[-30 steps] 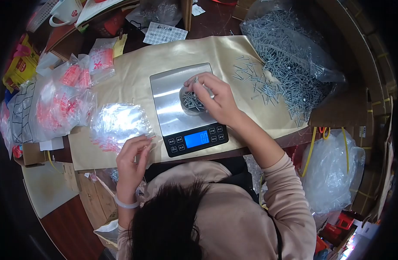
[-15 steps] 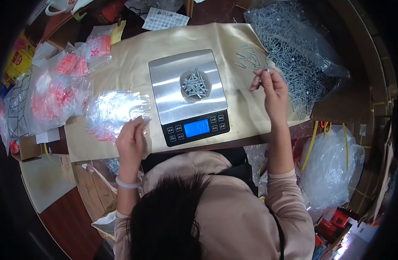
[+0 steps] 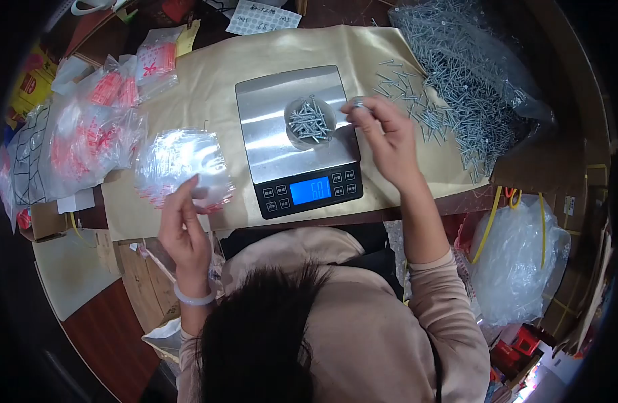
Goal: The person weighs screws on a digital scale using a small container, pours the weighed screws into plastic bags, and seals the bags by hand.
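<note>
My right hand [image 3: 387, 138] is just right of a small clear cup [image 3: 307, 144], its fingers pinched around a screw [image 3: 356, 104] whose silvery end shows. Other screws [image 3: 310, 122] fill the cup, which stands on the steel plate of a digital scale [image 3: 262, 141]. Blue light comes from the scale's display, with digits that look like 601. To the left, my left hand [image 3: 184, 225] reaches the near edge of a stack of clear zip bags [image 3: 181, 161] with red edges. Its index finger is stretched over the bags; the other fingers are loosely bent and partly hidden.
A big plastic bag spills a heap of screws [image 3: 480, 101] at the back right, with several loose screws [image 3: 399, 84] beside it. Packs of red-edged bags [image 3: 87, 144] lie at the left. A sheet of round labels [image 3: 263, 18] is at the back. A clear sack [image 3: 514, 262] hangs at right.
My right hand has moved left from the loose screws to beside the cup. My left hand has shifted left and down along the bags. The display digits have changed, and the view has shifted slightly.
</note>
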`<state>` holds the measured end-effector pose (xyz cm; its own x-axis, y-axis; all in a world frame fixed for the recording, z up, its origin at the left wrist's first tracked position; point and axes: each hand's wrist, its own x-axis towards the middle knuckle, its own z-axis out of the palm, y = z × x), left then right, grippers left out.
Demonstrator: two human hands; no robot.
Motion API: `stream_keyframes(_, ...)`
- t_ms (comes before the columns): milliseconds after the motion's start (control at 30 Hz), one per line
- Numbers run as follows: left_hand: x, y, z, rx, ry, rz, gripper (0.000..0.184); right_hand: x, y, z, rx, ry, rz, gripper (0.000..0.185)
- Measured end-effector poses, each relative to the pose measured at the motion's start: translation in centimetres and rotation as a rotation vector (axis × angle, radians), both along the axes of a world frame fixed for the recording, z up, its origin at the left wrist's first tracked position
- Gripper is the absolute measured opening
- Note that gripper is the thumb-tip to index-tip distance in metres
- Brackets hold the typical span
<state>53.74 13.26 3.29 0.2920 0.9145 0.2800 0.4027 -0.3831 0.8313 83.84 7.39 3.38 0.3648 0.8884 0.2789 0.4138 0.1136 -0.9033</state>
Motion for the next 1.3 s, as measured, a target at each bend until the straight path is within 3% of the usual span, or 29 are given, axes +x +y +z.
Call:
stream_keyframes(133,1.6,-0.5,1.3,0.179,0.101,-0.153,0.027,-1.3,1.8,0.0,0.121,-0.298,0.066,0.016)
stream_keyframes(233,1.7,-1.1,0.9,0.098,0.039,-0.223,0.024,-0.7,1.5,0.0,0.199,-0.394,0.001,0.02)
stream_keyframes(333,2.3,-1.7,1.5,0.001,-0.001,-0.332,0.009,-0.7,-0.5,0.7,-0.046,0.063,-0.049,0.024)
stream_keyframes(433,3.8,-2.4,1.9,-0.061,-0.03,-0.437,0.005,-0.8,-1.1,0.9,-0.14,0.205,0.044,0.026)
stream_keyframes(567,5.1,-2.7,1.7,-0.049,-0.046,-0.565,0.011,-1.3,0.2,-0.2,-0.047,-0.463,0.152,0.037)
stream_keyframes(600,5.4,-2.8,1.8,-0.042,-0.059,-0.581,0.012,-1.5,0.4,-0.1,-0.074,-0.529,0.154,0.048)
stream_keyframes(700,5.3,-2.7,1.8,-0.032,-0.077,-0.587,0.015,-2.1,0.5,1.3,-0.209,-0.326,0.131,0.046)
stream_keyframes(800,5.1,-2.6,1.7,-0.05,-0.088,-0.587,0.018,-2.1,-0.6,3.2,-0.309,0.023,0.29,0.033)
stream_keyframes(967,6.1,-3.1,2.3,-0.089,-0.128,-0.616,0.02,-4.2,-2.7,1.4,-0.209,0.495,0.688,0.015)
stream_keyframes(1033,6.4,-3.4,2.8,-0.084,-0.157,-0.605,0.018,-4.8,-3.1,1.2,-0.279,0.499,0.724,0.016)
stream_keyframes(1133,6.2,-5.0,0.8,-0.309,-0.516,-0.48,0.014,-5.8,-3.4,1.7,-0.152,0.426,0.716,0.019)
stream_keyframes(1233,5.8,-3.4,2.6,-0.329,-0.142,-0.66,0.015,-5.0,-3.6,1.2,-0.045,0.308,0.584,0.019)
stream_keyframes(1300,6.4,-2.4,3.1,-0.035,-0.157,-0.603,0.017,-4.1,-3.6,0.7,-0.079,0.343,0.477,0.018)
